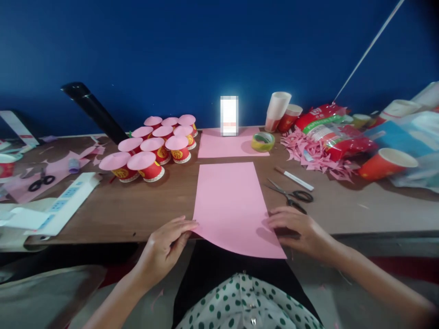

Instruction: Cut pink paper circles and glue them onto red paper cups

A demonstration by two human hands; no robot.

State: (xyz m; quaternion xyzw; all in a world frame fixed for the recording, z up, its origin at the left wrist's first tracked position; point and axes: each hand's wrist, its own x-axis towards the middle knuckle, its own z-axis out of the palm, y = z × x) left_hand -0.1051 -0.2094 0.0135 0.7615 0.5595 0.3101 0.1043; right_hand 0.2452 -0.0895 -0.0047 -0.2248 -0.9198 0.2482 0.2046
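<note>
A sheet of pink paper (pixel 229 205) lies in front of me, its near end reaching past the table's front edge and bending in a curve. My left hand (pixel 170 246) pinches the sheet's left side near the front corner. On the opposite side, my right hand (pixel 303 228) has its fingers closed on the sheet's right edge; its thumb is partly hidden. Just beyond that hand lie scissors (pixel 291 194) with black handles, slightly apart. A white-and-brown pen-like stick (pixel 295 178) rests behind the scissors.
Several red cups with pink cone tops (pixel 147 165) stand at left. Behind the sheet are more pink paper (pixel 216 147), a tape roll (pixel 263 141) and a glowing phone-like screen (pixel 229 115). Paper scraps (pixel 315 157), a red bag (pixel 324 123) and a tipped cup (pixel 380 167) lie right.
</note>
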